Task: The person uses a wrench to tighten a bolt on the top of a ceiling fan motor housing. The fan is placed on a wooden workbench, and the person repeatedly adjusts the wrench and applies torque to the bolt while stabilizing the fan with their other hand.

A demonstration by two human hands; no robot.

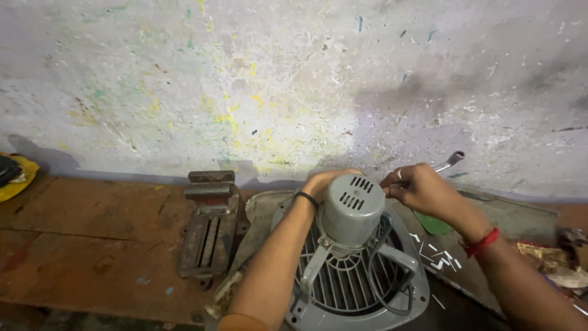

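I see the left hand [323, 182] curled over the far side of the grey motor housing [350, 209], gripping it. The right hand [422, 189] is clenched around a metal spanner [449, 161] beside the housing. The fan unit [355, 276] rests near the workbench [86, 245] front edge, right of the bench vise [208, 220].

Packages: none in sight on the bench or by the wall.
Labels, signs, screens: none to be seen.

One grey fan motor [351, 209], one fan grille [352, 282], one vise [209, 222], one spanner [448, 161], two hands.
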